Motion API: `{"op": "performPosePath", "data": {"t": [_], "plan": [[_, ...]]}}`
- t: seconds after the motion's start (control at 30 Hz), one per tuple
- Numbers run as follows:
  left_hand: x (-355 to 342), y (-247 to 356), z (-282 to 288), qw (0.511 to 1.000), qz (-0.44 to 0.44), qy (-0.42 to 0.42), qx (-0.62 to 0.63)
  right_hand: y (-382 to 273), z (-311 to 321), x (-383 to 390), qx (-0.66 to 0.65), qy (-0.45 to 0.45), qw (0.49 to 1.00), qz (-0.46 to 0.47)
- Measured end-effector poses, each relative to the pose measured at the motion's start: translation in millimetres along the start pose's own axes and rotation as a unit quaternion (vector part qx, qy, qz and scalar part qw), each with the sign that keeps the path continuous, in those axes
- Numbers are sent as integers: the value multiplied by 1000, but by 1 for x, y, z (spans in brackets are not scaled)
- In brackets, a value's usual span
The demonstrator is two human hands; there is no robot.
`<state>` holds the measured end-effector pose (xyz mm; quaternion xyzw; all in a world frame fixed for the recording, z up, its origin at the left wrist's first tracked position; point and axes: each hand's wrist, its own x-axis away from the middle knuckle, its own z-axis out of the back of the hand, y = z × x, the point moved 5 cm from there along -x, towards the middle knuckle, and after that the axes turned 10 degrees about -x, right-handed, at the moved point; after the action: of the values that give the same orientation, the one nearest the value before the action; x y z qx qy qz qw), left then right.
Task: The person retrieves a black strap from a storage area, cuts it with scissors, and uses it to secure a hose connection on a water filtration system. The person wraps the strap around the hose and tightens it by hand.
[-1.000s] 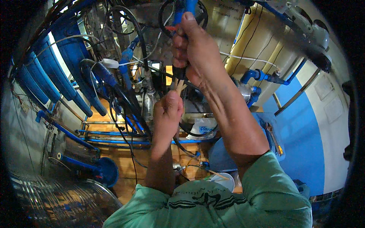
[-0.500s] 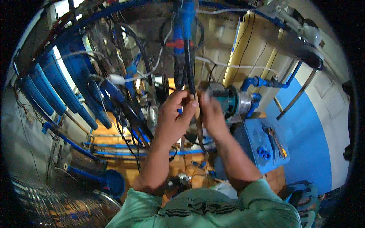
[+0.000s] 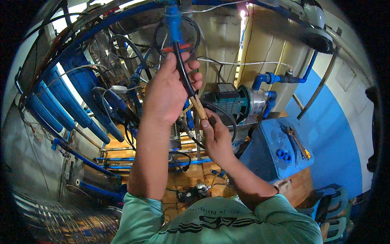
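A black hose hangs from a blue pipe fitting at the top middle. My left hand is raised along it, fingers loosely curled around the hose, which crosses the palm between thumb and fingers. At the hose's lower end a tan, wood-like rod continues its line; whether it sits inside the hose I cannot tell. Lower and to the right, my right hand pinches this rod between thumb and fingers. A red valve handle shows just behind my left fingertips.
To the right, a green motor pump joins blue piping. A blue box bears an adjustable wrench and blue ring fittings. Large blue pipes stand at the left. A power tool lies on the floor.
My hands, close together at the hose's lower end before, are now apart. The left has moved up the hose; the right is now lower on the tan rod. The whole view has shifted slightly.
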<state>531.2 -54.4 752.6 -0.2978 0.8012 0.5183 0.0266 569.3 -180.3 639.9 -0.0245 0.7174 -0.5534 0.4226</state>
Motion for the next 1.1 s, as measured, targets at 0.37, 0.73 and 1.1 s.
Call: {"op": "performPosePath", "data": {"t": [0.37, 0.73, 1.1], "plan": [[-26, -2, -6, 992, 69, 91, -60, -11, 4, -19, 167, 14, 983, 79], [-42, -14, 2, 993, 58, -98, 18, 19, 5, -36, -257, -136, 921, -261], [-37, -13, -12, 887, 86, -348, 290, 21, -23, -22, -577, -391, 621, -359]]}}
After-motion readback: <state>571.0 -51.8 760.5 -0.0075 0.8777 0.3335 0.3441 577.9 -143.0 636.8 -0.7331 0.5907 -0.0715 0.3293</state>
